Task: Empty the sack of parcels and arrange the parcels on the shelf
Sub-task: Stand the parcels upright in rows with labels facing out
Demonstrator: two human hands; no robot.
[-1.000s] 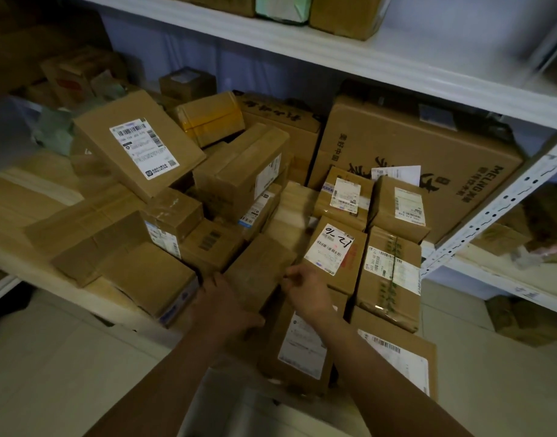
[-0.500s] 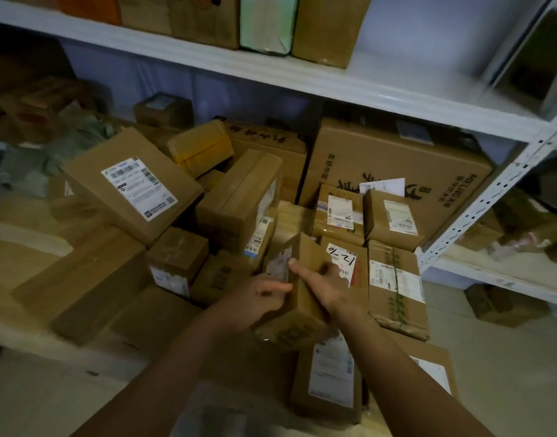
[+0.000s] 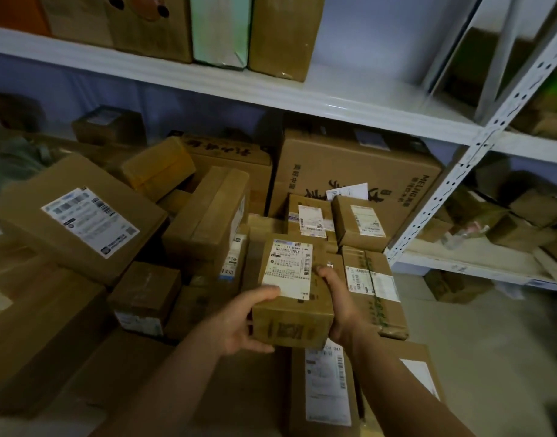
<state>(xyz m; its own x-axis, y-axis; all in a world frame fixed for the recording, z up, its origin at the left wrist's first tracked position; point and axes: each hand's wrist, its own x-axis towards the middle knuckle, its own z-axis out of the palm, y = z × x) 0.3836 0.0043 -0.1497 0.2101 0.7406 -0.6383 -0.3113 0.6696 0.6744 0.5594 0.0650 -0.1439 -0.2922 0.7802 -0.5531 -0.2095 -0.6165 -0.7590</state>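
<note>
Cardboard parcel (image 3: 291,298), small and brown with a white shipping label on its upper face, is held up in front of the lower shelf (image 3: 460,263) by both hands. Left hand (image 3: 239,323) grips its near left corner, thumb lying on the label edge, fingers curled beneath. Right hand (image 3: 340,301) clasps the right side, fingertips on the top edge. Parcel sits above the heap of boxes, tilted slightly toward the camera. Behind it: two small labelled boxes (image 3: 334,219) side by side, and a large printed carton (image 3: 359,171) against the back wall. Left of it: a flat box with a big white label (image 3: 81,222), tilted. Upper shelf (image 3: 271,89) carries upright boxes.
</note>
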